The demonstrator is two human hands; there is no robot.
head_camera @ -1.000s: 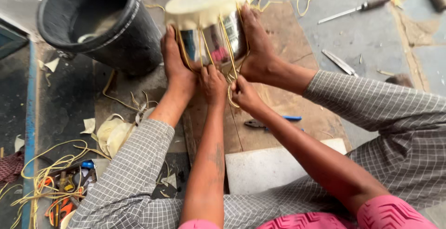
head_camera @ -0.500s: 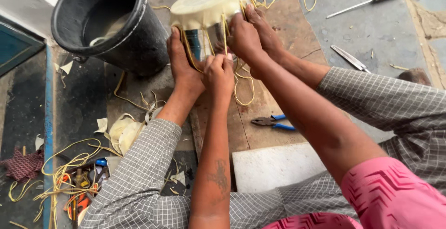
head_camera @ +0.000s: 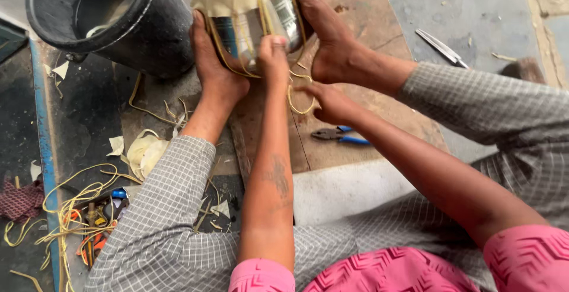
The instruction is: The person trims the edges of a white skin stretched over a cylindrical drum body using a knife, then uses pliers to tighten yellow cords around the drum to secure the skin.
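Head view, single camera. A small drum (head_camera: 255,13) with a shiny metal shell and a cream skin head lies tipped on its side at the top of the frame, on a wooden board (head_camera: 355,90) and just beside a black bucket (head_camera: 112,19). Four hands are on or near it. The two with bare forearms and pink short sleeves are nearest the camera, and I take them as the wearer's own. The left hand (head_camera: 272,55) is closed narrow against the shell, fingertips pinched on a strand of the yellow lace (head_camera: 294,90), probably to hold tension at that point. The right hand (head_camera: 332,103) sits lower, just off the shell, curled shut on the loose loop of the same lace, likely to draw the slack outward. A second person, in grey checked sleeves, clamps the drum from both sides: one hand (head_camera: 216,69) is spread on the bucket side and the other hand (head_camera: 329,43) wraps the far side. This grip appears to stop the shell rolling while the lace is worked. Blue-handled pliers (head_camera: 341,136) lie on the board near the right hand, within reach. Metal shears (head_camera: 441,46) rest well apart on the grey floor. Tangled yellow cord offcuts (head_camera: 71,209) lie at lower left.
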